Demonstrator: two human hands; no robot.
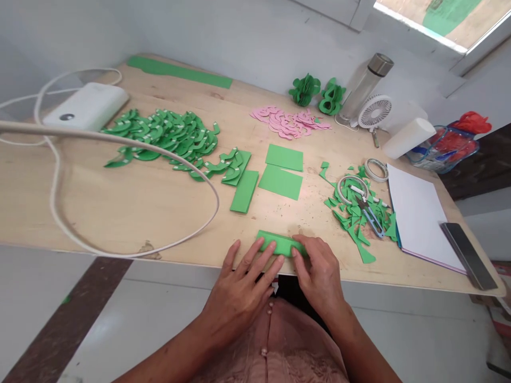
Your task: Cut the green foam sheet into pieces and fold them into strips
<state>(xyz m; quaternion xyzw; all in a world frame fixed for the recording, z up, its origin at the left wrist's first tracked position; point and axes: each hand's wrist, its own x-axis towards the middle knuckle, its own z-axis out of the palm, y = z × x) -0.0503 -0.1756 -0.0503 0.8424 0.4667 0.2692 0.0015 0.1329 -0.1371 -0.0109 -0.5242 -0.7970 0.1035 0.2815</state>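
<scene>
A folded piece of green paper lies at the table's front edge. My left hand rests with fingers spread, its fingertips pressing on the left part of the paper. At the paper's right end, my right hand pinches it between thumb and fingers. Just beyond lie two flat green paper rectangles and a narrower green piece. Farther left is a heap of curved green cutouts with small white patches on them.
Green scraps lie to the right with blue-handled snips, a pen and tape rolls. White sheets and a phone are at far right. A white cable loops across the left. Pink cutouts and a bottle stand behind.
</scene>
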